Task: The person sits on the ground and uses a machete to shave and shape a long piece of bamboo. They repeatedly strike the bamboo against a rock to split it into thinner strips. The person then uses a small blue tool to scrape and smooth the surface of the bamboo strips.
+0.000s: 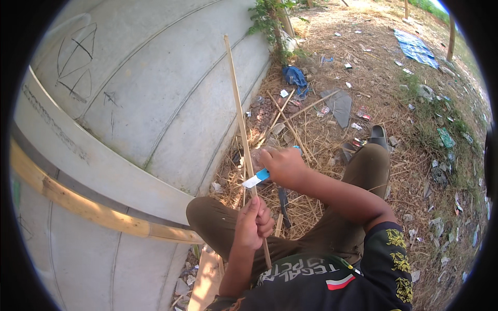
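Note:
A long, thin strip of pale wood or bamboo point(239, 111) slants upward from my lap, its far end raised in front of the grey wall. My left hand point(254, 223) is closed around its lower part, with the thumb lying along it. In my right hand point(285, 167) is a blue-handled utility knife point(263, 174), gripped in a fist. Its wide silvery blade crosses the strip just above my left thumb. Whether the edge bites into the wood, I cannot tell.
Left of me rises a grey concrete wall point(171, 93), with a bamboo pole point(93, 207) along it. Thin sticks point(295, 129) and straw litter the ground ahead, near a dark grey flat piece point(340, 107) and a blue plastic bag point(295, 78). A blue tarp point(415, 47) lies far right.

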### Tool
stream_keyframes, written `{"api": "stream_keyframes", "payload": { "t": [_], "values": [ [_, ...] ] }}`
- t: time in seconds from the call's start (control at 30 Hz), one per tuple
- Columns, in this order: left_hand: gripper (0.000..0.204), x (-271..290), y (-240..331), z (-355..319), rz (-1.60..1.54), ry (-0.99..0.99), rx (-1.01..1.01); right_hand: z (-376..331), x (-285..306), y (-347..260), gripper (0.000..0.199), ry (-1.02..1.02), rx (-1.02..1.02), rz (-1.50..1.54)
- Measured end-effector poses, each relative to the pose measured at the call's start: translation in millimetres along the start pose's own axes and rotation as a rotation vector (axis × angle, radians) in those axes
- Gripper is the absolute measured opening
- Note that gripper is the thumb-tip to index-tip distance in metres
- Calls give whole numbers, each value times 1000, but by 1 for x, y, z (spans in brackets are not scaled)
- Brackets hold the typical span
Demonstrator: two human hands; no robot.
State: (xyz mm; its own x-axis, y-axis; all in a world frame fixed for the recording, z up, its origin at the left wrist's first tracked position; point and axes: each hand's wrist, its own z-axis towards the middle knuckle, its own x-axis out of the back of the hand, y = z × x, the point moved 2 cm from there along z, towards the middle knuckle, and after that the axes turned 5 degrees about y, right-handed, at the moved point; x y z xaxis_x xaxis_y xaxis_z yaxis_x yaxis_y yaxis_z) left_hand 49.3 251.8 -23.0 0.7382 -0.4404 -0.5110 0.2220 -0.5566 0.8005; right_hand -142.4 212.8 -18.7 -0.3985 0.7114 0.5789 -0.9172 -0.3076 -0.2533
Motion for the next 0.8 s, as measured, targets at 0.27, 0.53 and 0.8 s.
{"api": "stream_keyframes", "payload": {
  "t": [0.27, 0.53, 0.8],
  "values": [
    [42, -15, 15, 3, 25, -97, 42, 38, 7, 39, 10, 235, -50, -183],
    [41, -9, -8, -48, 178, -253, 225, 121, 133, 166, 26, 467, -1061, -295],
    [44, 67, 53, -31, -64, 114, -128, 21, 164, 282, 38, 540, -1108, -336]
  ]
}}
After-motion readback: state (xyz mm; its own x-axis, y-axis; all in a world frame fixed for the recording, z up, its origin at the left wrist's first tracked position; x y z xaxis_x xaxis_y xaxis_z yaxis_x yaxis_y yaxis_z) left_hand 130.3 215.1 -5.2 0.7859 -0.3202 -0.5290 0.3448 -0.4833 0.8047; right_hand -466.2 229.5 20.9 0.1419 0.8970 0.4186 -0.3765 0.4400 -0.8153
